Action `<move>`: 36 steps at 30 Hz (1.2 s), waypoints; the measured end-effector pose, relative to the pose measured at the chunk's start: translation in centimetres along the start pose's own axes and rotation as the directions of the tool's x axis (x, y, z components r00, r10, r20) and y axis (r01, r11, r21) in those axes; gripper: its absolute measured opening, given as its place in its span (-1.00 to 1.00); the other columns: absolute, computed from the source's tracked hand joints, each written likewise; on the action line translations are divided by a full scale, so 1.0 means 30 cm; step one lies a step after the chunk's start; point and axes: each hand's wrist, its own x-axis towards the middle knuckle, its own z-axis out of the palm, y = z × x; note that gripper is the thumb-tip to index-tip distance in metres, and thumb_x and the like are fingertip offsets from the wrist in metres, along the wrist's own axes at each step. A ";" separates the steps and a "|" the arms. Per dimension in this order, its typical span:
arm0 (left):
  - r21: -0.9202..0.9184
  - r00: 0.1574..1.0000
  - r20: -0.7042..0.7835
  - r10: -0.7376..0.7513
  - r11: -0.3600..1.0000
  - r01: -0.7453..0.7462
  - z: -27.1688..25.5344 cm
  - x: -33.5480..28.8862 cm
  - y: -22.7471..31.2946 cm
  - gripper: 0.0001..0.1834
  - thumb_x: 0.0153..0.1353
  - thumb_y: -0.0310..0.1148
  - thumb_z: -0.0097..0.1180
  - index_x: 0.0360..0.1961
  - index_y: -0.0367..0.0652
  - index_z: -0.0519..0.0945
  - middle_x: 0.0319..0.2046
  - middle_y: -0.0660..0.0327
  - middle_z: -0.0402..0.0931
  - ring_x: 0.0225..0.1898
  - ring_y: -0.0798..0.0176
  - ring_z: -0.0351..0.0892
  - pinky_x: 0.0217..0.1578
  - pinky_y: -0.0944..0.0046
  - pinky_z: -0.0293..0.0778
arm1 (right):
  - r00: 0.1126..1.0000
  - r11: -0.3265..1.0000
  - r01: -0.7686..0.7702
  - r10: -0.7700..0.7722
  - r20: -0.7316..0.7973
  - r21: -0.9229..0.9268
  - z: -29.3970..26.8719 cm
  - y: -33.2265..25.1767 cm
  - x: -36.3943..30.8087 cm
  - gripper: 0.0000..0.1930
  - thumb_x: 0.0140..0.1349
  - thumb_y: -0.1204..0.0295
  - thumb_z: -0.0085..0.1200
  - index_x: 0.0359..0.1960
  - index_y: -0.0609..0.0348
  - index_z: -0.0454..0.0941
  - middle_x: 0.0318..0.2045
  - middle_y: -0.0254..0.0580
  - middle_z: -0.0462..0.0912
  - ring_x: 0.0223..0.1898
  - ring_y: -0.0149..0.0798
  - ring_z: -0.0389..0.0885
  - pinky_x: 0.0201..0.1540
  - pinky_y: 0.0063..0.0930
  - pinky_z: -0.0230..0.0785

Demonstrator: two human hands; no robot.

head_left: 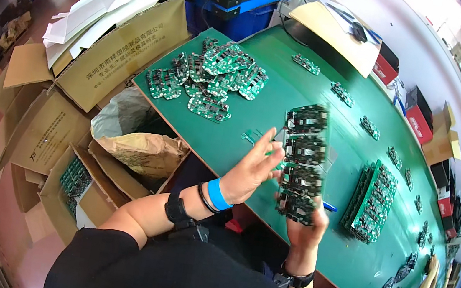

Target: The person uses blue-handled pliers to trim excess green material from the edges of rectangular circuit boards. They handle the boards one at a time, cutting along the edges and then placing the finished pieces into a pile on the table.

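A tall panel of joined green circuit boards (303, 161) with black and silver parts stands tilted above the table. My right hand (309, 224) grips its lower end. Beside its left edge my left hand (253, 168) has its fingers apart; whether the tips touch the panel I cannot tell. Thin green strips (252, 136) lie on the table behind my left hand. To the right of the held panel is a stack of similar board panels (372, 202). A heap of single circuit boards (211, 72) lies at the table's far left.
On the green table (277, 67), a row of small boards (370, 128) runs along the right side. A blue pen (329, 206) lies near the panel. Open cardboard boxes (125, 51) crowd the left edge. Another person's hand (432, 269) reaches in at the far right.
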 end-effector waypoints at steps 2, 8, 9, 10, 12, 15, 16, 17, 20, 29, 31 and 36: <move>-0.092 0.990 0.136 0.043 0.995 -0.031 -0.006 -0.016 0.006 -0.14 0.40 0.00 -0.02 0.50 0.02 -0.23 0.28 0.17 0.18 0.24 0.26 0.27 0.19 0.08 0.28 | 0.994 0.922 0.085 -0.105 -0.033 -0.378 0.018 -0.011 0.003 -0.19 -0.03 0.20 0.32 0.29 0.24 0.32 0.23 -0.07 0.38 0.29 -0.14 0.33 0.32 -0.16 0.15; -0.427 0.965 0.235 -0.118 0.879 0.212 -0.048 0.032 0.012 -0.32 0.44 0.11 -0.28 0.33 -0.23 0.25 0.19 -0.02 0.41 0.21 0.03 0.43 0.20 -0.06 0.39 | 0.963 0.265 0.266 -0.122 0.241 -0.927 0.064 -0.062 -0.022 0.00 -0.17 -0.05 0.42 0.33 0.12 0.30 0.34 0.14 0.20 0.35 0.17 0.17 0.35 -0.01 0.06; -0.509 0.953 0.278 -0.122 0.823 0.254 -0.042 0.030 0.051 -0.38 0.46 0.05 -0.26 0.35 -0.16 0.22 0.18 0.03 0.41 0.15 0.00 0.49 0.13 -0.05 0.47 | 0.966 0.226 0.243 -0.147 0.214 -0.943 0.067 -0.102 -0.046 -0.01 -0.18 0.00 0.45 0.32 0.13 0.30 0.34 0.13 0.19 0.35 0.18 0.16 0.35 0.00 0.06; -0.500 0.949 0.294 -0.116 0.827 0.256 -0.055 0.028 0.073 -0.34 0.43 0.09 -0.24 0.35 -0.18 0.22 0.20 0.01 0.39 0.15 -0.03 0.48 0.13 -0.09 0.47 | 0.960 -0.027 0.193 -0.202 0.194 -0.981 0.061 -0.134 -0.065 0.01 -0.25 0.11 0.50 0.32 0.16 0.30 0.32 0.13 0.22 0.36 0.20 0.13 0.35 0.00 0.06; -0.438 0.944 0.307 -0.121 0.863 0.253 -0.093 0.025 0.109 -0.21 0.35 0.20 -0.17 0.36 -0.23 0.20 0.25 -0.03 0.34 0.18 -0.11 0.45 0.13 -0.20 0.43 | 0.972 -0.202 0.010 -0.228 0.057 -0.979 0.007 -0.164 -0.103 0.02 -0.27 0.16 0.50 0.32 0.19 0.27 0.31 0.14 0.24 0.36 0.22 0.12 0.36 0.00 0.03; -0.490 0.945 0.322 -0.062 0.843 0.223 -0.145 0.029 0.125 -0.18 0.37 0.18 -0.23 0.42 -0.23 0.08 0.35 -0.12 0.17 0.32 -0.20 0.25 0.23 -0.31 0.27 | 0.983 -0.256 -0.096 -0.177 -0.051 -0.962 -0.084 -0.135 -0.149 -0.04 -0.23 0.19 0.48 0.29 0.20 0.30 0.24 0.13 0.29 0.31 0.21 0.18 0.32 -0.01 0.07; -0.495 0.947 0.315 -0.066 0.840 0.223 -0.153 0.029 0.127 -0.18 0.38 0.18 -0.23 0.43 -0.22 0.07 0.36 -0.12 0.15 0.32 -0.21 0.24 0.24 -0.32 0.26 | 0.986 -0.284 -0.104 -0.155 -0.061 -0.953 -0.096 -0.128 -0.158 -0.07 -0.21 0.20 0.48 0.28 0.20 0.33 0.21 0.12 0.32 0.29 0.21 0.21 0.30 -0.01 0.09; -0.500 0.949 0.308 -0.069 0.837 0.224 -0.158 0.029 0.128 -0.18 0.38 0.18 -0.24 0.43 -0.21 0.07 0.36 -0.13 0.13 0.33 -0.22 0.22 0.24 -0.34 0.24 | 0.988 -0.267 -0.116 -0.134 -0.082 -0.957 -0.097 -0.129 -0.167 -0.11 -0.19 0.22 0.46 0.25 0.21 0.35 0.15 0.10 0.35 0.25 0.19 0.24 0.28 -0.02 0.11; -0.500 0.953 0.290 -0.090 0.834 0.231 -0.189 0.022 0.132 -0.20 0.38 0.18 -0.25 0.44 -0.19 0.05 0.38 -0.13 0.10 0.35 -0.25 0.18 0.26 -0.38 0.18 | 0.986 -0.165 -0.078 -0.159 -0.051 -0.983 -0.089 -0.116 -0.181 -0.38 -0.06 0.37 0.35 0.11 0.26 0.47 -0.07 0.03 0.40 0.02 0.10 0.36 0.17 -0.10 0.22; -0.312 0.869 0.376 -0.321 0.840 0.445 -0.195 0.010 0.119 -0.23 0.41 0.16 -0.29 0.43 -0.18 0.08 0.32 -0.13 0.21 0.29 -0.18 0.30 0.27 -0.25 0.24 | 0.972 0.583 0.069 -0.222 -0.077 -0.809 -0.052 -0.176 -0.082 -0.46 -0.07 0.55 0.14 0.06 0.38 0.45 -0.18 -0.11 0.47 -0.12 -0.25 0.45 0.03 -0.50 0.26; -0.247 0.890 0.343 -0.301 0.885 0.394 -0.184 0.000 0.108 -0.35 0.47 0.05 -0.33 0.40 -0.18 0.14 0.23 -0.08 0.34 0.15 -0.06 0.47 0.15 -0.11 0.44 | 0.972 0.378 0.112 -0.236 0.022 -0.919 0.007 -0.183 -0.026 -0.44 -0.10 0.56 0.12 0.07 0.33 0.46 -0.16 -0.05 0.49 -0.10 -0.11 0.48 0.06 -0.42 0.30; -0.126 0.909 0.323 -0.263 0.940 0.317 -0.153 -0.027 0.122 -0.44 0.51 -0.09 -0.33 0.42 -0.10 0.04 0.20 -0.01 0.37 0.10 0.05 0.54 0.04 0.05 0.57 | 0.893 -0.251 0.151 -0.379 0.241 -0.956 0.074 -0.164 0.066 -0.38 -0.17 0.38 0.23 0.09 0.12 0.52 -0.10 -0.11 0.51 -0.04 -0.05 0.45 0.06 -0.16 0.20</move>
